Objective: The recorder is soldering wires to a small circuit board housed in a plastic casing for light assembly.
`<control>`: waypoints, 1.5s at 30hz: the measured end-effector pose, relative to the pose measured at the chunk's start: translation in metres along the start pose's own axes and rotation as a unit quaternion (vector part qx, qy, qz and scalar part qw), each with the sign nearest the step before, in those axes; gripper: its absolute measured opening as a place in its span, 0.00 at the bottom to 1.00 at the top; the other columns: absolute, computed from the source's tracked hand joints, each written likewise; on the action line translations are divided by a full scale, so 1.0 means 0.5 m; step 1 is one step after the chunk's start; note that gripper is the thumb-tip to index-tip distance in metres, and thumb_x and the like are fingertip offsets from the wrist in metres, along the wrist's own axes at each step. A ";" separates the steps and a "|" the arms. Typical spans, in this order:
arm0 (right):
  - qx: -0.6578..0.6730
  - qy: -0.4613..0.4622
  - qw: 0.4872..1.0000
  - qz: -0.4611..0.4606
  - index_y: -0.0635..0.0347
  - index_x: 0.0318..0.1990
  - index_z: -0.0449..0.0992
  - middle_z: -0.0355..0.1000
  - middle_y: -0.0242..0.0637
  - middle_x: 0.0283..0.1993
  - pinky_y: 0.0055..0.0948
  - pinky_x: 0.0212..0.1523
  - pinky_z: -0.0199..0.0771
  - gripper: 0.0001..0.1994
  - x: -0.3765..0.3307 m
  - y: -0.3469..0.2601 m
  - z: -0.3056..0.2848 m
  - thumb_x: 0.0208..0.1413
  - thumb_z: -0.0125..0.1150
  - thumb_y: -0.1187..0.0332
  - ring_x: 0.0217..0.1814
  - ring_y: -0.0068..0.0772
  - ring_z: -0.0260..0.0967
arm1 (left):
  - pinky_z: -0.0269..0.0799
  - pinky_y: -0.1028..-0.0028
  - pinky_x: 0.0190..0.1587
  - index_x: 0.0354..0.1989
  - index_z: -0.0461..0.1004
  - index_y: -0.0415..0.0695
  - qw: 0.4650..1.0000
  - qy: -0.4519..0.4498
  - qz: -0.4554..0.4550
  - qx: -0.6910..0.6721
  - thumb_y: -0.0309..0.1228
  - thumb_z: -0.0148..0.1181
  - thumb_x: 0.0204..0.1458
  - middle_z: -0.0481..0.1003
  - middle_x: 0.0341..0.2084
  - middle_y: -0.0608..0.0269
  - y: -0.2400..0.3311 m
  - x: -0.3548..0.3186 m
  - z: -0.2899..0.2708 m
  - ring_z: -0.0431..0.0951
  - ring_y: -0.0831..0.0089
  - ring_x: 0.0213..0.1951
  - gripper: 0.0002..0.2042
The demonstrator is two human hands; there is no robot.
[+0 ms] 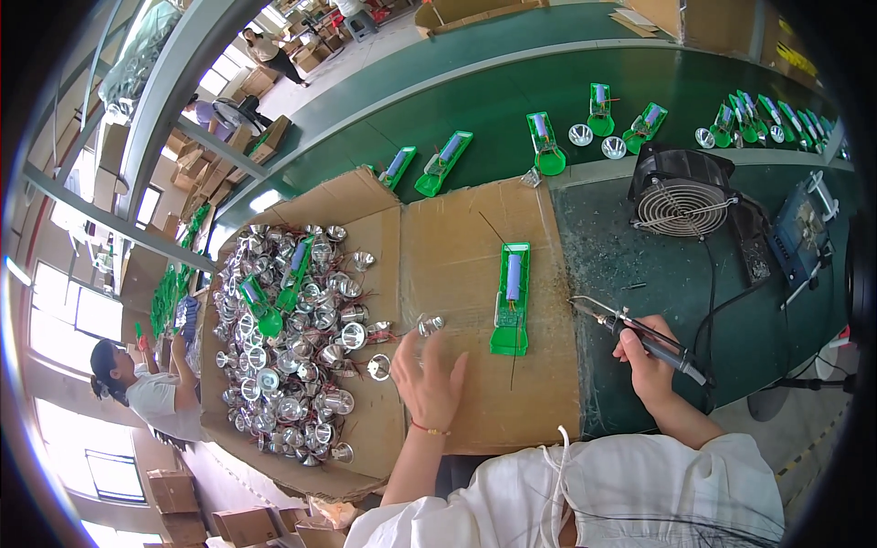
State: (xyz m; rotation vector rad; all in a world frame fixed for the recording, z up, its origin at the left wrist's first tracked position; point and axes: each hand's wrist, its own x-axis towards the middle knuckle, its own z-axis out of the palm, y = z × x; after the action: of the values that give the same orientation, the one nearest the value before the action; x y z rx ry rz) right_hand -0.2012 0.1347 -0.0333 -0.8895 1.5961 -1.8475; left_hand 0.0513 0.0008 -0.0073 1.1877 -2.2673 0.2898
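My left hand [426,388] is over the cardboard, its thumb spread away from fingers that are blurred by motion. A small silver lamp reflector [430,324] is just beyond those fingertips; whether they touch it I cannot tell. My right hand [645,362] grips a soldering iron [671,354] with a thin curved metal tube along it, its tip pointing left over the cardboard's right edge. Between the hands lies a green plastic lamp housing [510,342] holding a purple battery cell [513,276], a small circuit board and thin dark wires.
A heap of silver reflectors [292,365] fills the cardboard tray [375,219] at left, two green housings on top. More housings [444,164] and reflectors line the green bench behind. A black fan [681,205] and a blue device [802,228] stand right. Other people [164,393] are farther off.
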 end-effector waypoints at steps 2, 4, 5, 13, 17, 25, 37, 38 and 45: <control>0.001 -0.002 1.000 0.003 0.65 0.33 0.66 0.68 0.34 0.21 0.17 0.20 0.65 0.07 -0.003 -0.002 -0.001 0.53 0.55 0.71 0.20 0.20 0.66 | 0.64 0.60 0.43 0.43 0.68 0.45 0.996 0.019 -0.082 -0.024 0.36 0.70 0.33 0.61 0.44 0.52 -0.014 -0.018 -0.009 0.65 0.53 0.44 0.26; -0.007 -0.002 1.000 -0.002 0.65 0.33 0.66 0.68 0.34 0.21 0.17 0.20 0.65 0.07 -0.003 -0.006 0.001 0.53 0.55 0.71 0.20 0.20 0.66 | 0.65 0.62 0.40 0.38 0.68 0.45 0.988 0.043 -0.140 -0.037 0.35 0.71 0.32 0.64 0.38 0.55 -0.019 -0.024 -0.020 0.67 0.55 0.40 0.23; -0.006 -0.006 1.000 -0.002 0.65 0.33 0.66 0.68 0.34 0.21 0.17 0.20 0.65 0.07 -0.003 -0.006 0.004 0.53 0.55 0.71 0.20 0.20 0.66 | 0.65 0.62 0.40 0.38 0.68 0.45 0.988 0.044 -0.143 -0.034 0.35 0.71 0.32 0.64 0.38 0.55 -0.024 -0.030 -0.023 0.67 0.55 0.40 0.23; -0.004 -0.025 1.000 0.002 0.66 0.33 0.65 0.68 0.35 0.21 0.17 0.20 0.65 0.08 -0.006 -0.013 0.017 0.53 0.55 0.70 0.20 0.20 0.66 | 0.67 0.64 0.34 0.35 0.68 0.45 0.988 -0.073 -0.125 -0.054 0.36 0.67 0.38 0.67 0.31 0.58 -0.019 -0.017 0.018 0.70 0.58 0.33 0.18; 0.018 -0.010 1.000 0.019 0.65 0.32 0.67 0.69 0.34 0.23 0.17 0.22 0.67 0.07 -0.007 -0.008 0.012 0.52 0.58 0.71 0.22 0.19 0.67 | 0.66 0.62 0.41 0.45 0.65 0.43 0.993 0.013 -0.120 0.009 0.38 0.70 0.34 0.67 0.38 0.55 -0.027 0.014 0.032 0.68 0.56 0.43 0.28; 0.007 -0.016 1.000 0.019 0.65 0.33 0.66 0.69 0.35 0.22 0.18 0.21 0.66 0.07 -0.007 0.004 0.012 0.53 0.56 0.71 0.21 0.20 0.67 | 0.62 0.63 0.40 0.46 0.68 0.46 0.996 -0.062 -0.066 -0.009 0.40 0.64 0.42 0.72 0.35 0.60 -0.028 0.035 0.057 0.70 0.61 0.37 0.23; 0.017 -0.012 0.999 0.025 0.65 0.32 0.67 0.70 0.34 0.23 0.17 0.22 0.66 0.08 -0.005 0.004 0.009 0.52 0.58 0.71 0.22 0.18 0.67 | 0.66 0.69 0.43 0.34 0.77 0.42 0.985 0.045 -0.092 -0.136 0.24 0.57 0.47 0.77 0.27 0.63 -0.033 0.052 0.033 0.75 0.66 0.33 0.06; 0.018 -0.012 1.000 0.022 0.65 0.33 0.67 0.70 0.34 0.23 0.17 0.22 0.66 0.08 -0.001 0.003 0.010 0.52 0.58 0.71 0.22 0.18 0.67 | 0.67 0.74 0.40 0.38 0.76 0.41 0.970 0.045 -0.141 -0.192 0.24 0.56 0.49 0.77 0.26 0.63 -0.030 0.057 0.029 0.76 0.72 0.30 0.08; 0.038 -0.013 0.998 0.043 0.65 0.32 0.67 0.70 0.35 0.23 0.18 0.22 0.68 0.07 -0.011 0.006 0.015 0.52 0.58 0.72 0.22 0.19 0.67 | 0.68 0.82 0.38 0.53 0.64 0.36 0.867 -0.047 -0.253 -0.428 0.24 0.54 0.53 0.78 0.28 0.62 -0.002 0.047 0.005 0.74 0.82 0.30 0.18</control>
State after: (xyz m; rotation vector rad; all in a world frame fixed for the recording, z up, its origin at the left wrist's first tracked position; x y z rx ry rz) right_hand -0.1921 0.1337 -0.0364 -0.7974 1.5141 -1.8165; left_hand 0.0407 -0.0169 0.0041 1.2116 -1.7049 -0.9013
